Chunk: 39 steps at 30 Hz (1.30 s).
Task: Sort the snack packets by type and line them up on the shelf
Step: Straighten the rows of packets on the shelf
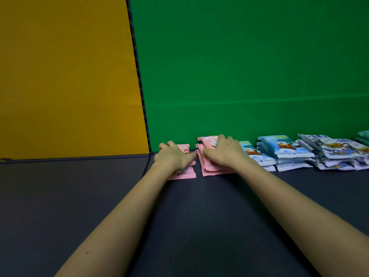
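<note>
Pink snack packets lie in two groups at the back of the dark shelf (179, 216). My left hand (174, 155) rests flat on the left pink packet (185, 173). My right hand (224, 150) presses down on the stack of pink packets (211, 169) beside it. To the right sit light blue packets (279, 146) in a stack, then white and blue packets (335, 150). A teal packet (363, 135) shows at the right edge. Whether either hand grips a packet or only lies on it is unclear.
A green wall (249, 66) backs the shelf right behind the packets. A yellow panel (65, 76) stands to the left, beyond a dark seam (139, 86). The dark surface stretches toward me between my forearms.
</note>
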### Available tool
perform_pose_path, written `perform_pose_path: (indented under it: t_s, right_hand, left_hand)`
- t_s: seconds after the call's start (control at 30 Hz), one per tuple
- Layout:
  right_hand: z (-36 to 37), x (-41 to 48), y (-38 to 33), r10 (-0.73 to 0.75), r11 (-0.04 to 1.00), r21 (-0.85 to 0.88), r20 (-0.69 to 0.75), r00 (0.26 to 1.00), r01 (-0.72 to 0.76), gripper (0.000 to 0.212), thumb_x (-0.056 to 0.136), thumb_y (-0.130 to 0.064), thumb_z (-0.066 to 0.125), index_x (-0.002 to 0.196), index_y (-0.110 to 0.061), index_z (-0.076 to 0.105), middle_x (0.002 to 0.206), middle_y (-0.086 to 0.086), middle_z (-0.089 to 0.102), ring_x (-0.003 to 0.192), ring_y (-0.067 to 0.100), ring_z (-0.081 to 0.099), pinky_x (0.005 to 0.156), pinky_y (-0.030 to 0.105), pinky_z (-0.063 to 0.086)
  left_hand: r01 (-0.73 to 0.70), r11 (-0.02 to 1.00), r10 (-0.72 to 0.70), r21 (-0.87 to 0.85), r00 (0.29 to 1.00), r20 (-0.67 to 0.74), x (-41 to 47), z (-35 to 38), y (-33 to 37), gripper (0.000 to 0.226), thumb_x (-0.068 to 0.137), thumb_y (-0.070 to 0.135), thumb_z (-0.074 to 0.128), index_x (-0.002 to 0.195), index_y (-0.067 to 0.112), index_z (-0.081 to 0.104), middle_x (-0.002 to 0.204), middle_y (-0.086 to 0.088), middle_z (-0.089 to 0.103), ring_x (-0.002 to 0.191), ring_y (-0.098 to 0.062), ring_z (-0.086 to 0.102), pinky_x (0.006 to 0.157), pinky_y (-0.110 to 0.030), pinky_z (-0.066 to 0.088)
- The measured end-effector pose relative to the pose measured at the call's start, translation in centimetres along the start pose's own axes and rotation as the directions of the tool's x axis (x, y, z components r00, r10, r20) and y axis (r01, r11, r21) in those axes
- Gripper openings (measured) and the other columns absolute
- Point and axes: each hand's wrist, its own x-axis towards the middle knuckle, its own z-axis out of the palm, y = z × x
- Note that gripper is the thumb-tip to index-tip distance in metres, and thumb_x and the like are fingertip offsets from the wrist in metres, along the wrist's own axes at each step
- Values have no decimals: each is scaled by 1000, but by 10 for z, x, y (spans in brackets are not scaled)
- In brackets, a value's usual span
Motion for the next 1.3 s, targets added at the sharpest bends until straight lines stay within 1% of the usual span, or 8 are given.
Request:
perform_pose_path:
  t_s: [0.2,0.37,0.63,0.8,0.9,0.97,1.2,1.3]
  right_hand:
    - [-15,-10,-2,-51,998,39,-100,994,55,60,89,-43,48,133,-4,40,134,23,42,122,38,41,101,37,32]
    - [-50,-63,8,-202,978,31,-112,973,206,56,88,-44,47,141,-30,36,145,11,31,129,33,38,105,37,31]
    - [-27,-136,22,-207,977,-31,122,971,212,55,89,-49,44,142,-37,32,153,3,17,136,28,29,110,35,26]
    - [-23,-137,29,-233,937,-203,240,942,283,65,91,-63,21,147,-30,23,158,4,12,143,25,18,116,40,14]
    - [-32,-133,45,-358,909,-60,391,848,411,60,96,-53,22,150,-33,6,159,-8,-10,146,11,-12,118,32,-6]
    - [-32,-134,52,-400,906,74,468,788,417,61,96,-51,28,148,-39,-3,154,-18,-19,141,3,-22,116,24,-7]
    - [-19,-131,47,-401,900,35,454,796,434,64,96,-52,27,148,-36,-6,155,-16,-19,142,6,-22,118,29,-3]
    - [-30,-120,43,-413,902,79,448,793,425,61,96,-50,28,150,-30,6,158,-9,-6,146,9,-10,116,23,-3]
  left_hand:
    - [-58,995,47,-76,989,-140,-10,-24,-5,77,88,56,43,141,3,24,144,-19,28,127,-35,40,98,-40,37]
    - [-197,975,209,102,970,-128,-53,-54,-14,74,89,60,34,139,5,31,140,-21,35,124,-37,42,86,-38,37]
    - [-310,916,269,255,945,186,-126,-16,-37,75,89,63,31,143,10,25,151,-13,22,129,-33,40,99,-40,38]
    - [-409,809,312,423,908,281,-122,-9,-48,69,92,59,8,151,25,2,159,-12,-7,146,-28,12,111,-43,27]
    - [-524,798,443,299,845,298,-121,-15,-66,64,95,56,13,150,30,-7,157,1,-18,147,-17,-9,119,-36,7]
    - [-571,807,497,151,795,347,-127,-13,-74,62,95,57,18,147,38,-10,153,14,-25,144,-8,-20,117,-29,-6]
    - [-519,849,462,96,819,341,-129,-4,-72,60,96,56,17,146,40,-12,154,15,-24,142,-5,-22,120,-35,-7]
    - [-523,846,446,107,803,396,-124,-13,-69,57,100,47,16,148,32,-9,156,8,-22,143,-9,-21,118,-34,-10]
